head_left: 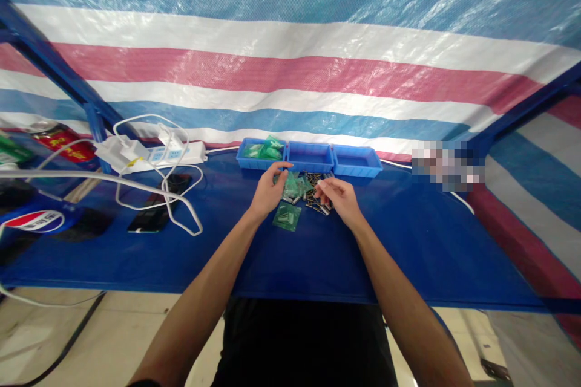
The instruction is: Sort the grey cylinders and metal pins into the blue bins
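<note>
Green film pouches point(290, 188) lay beside small dark parts point(314, 192) on the surface point(408, 242). Left hand point(269, 192) pinched one pouch; right hand point(336, 196) pinched a part. Bagging step; insertion probably requires an opened pouch mouth.

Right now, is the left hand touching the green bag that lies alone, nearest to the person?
Apart. The head view shows bare blue table between the left hand and the lone green bag, which lies below the fingers.

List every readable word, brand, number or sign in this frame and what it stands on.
"PEPSI": on the round red, white and blue logo at the table's left edge.
Yellow characters on the red can: too blurred to read.
Pixelated patch at right: unreadable.
</note>
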`<state>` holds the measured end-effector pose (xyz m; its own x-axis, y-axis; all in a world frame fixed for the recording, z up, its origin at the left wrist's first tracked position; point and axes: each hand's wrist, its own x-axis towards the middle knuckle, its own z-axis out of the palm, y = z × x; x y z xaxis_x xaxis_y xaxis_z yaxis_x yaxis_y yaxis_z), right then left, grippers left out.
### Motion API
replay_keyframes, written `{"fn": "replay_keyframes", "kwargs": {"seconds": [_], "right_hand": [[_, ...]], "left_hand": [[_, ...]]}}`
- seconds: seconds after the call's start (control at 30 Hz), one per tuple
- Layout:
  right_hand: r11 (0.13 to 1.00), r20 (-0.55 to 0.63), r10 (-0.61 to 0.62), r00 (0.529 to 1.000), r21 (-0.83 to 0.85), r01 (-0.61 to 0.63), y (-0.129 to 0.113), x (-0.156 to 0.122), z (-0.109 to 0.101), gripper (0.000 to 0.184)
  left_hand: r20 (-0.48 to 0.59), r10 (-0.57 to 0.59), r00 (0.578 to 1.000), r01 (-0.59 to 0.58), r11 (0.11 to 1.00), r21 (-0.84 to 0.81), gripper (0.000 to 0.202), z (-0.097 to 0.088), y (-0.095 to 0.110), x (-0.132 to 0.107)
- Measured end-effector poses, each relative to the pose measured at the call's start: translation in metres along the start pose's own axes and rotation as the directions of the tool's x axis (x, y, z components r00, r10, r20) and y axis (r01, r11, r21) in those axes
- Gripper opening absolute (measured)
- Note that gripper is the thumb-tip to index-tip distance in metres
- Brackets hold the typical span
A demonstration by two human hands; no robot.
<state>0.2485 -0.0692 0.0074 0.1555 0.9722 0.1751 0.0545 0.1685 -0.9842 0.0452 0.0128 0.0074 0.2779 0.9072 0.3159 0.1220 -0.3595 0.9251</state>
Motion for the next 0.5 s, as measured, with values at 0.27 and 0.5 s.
{"fn": "replay_keyframes", "kwargs": {"seconds": [0.27, 0.5], "right_hand": [[0.983, 0.134, -0.02, 0.991, -0.178, 0.044, 0.008, -0.005, 0.004, 0.037], [0.995, 0.016, -0.029, 0.999, -0.095, 0.03, 0.002, -0.001, 0.001, 0.042]], "left_hand": [[0.055, -0.069, 0.996, 0.082, 0.958, -0.277, 0.037, 0.022, 0.012, -0.012], [0.145, -0.195, 0.97, 0.234, 0.909, -0.345, 0.046, 0.024, 0.011, -0.013]]}}
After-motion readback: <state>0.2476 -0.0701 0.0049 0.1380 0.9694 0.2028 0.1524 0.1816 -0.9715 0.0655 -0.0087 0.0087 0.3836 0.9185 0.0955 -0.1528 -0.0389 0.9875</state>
